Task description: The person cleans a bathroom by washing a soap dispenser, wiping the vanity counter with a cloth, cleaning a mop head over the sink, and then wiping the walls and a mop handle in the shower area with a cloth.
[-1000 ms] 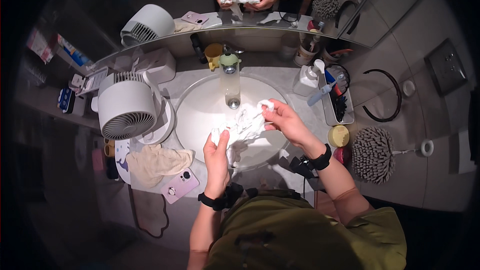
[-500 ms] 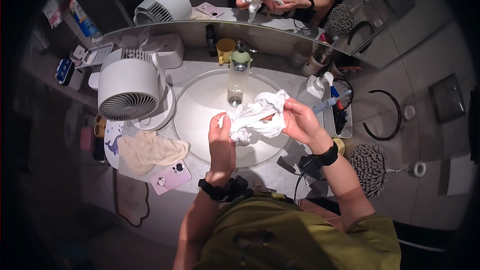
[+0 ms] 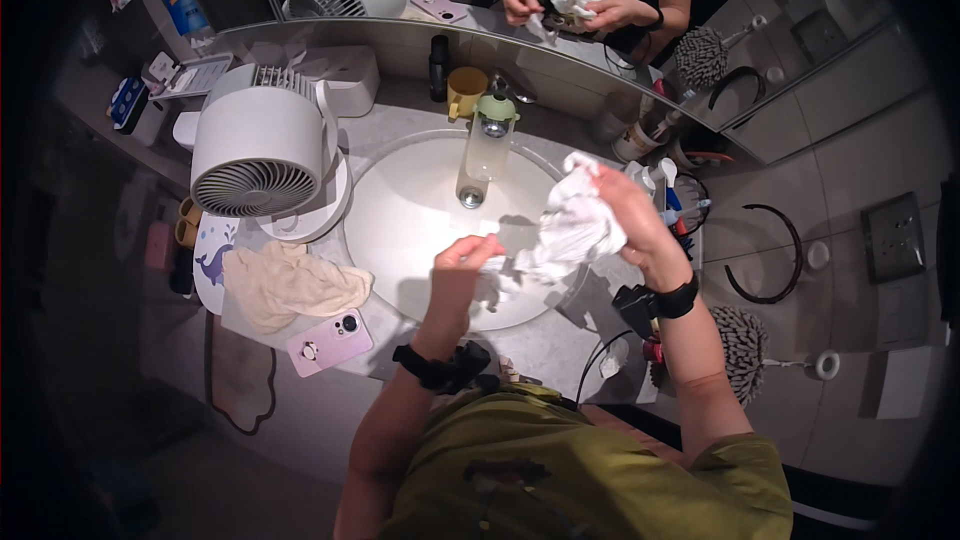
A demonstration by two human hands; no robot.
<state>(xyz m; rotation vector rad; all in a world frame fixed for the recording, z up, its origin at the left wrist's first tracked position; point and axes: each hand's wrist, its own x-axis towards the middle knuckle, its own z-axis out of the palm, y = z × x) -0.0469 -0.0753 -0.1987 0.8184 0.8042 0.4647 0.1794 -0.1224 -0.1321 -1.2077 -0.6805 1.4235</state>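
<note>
A grey marble table (image 3: 545,362) is surrounding the washbasin (image 3: 400,205), and a green-topped faucet (image 3: 490,148) is reaching over its far side. Above the washbasin's near right part, I am holding a crumpled white cloth (image 3: 572,228): my right hand (image 3: 643,227) is gripping the bunched bulk, while my left hand (image 3: 460,275), apart from it, is pinching a thin end. Left of the washbasin, a white fan (image 3: 258,140) is standing; to its near left, a beige towel (image 3: 290,285) is lying beside a pink phone (image 3: 330,343).
</note>
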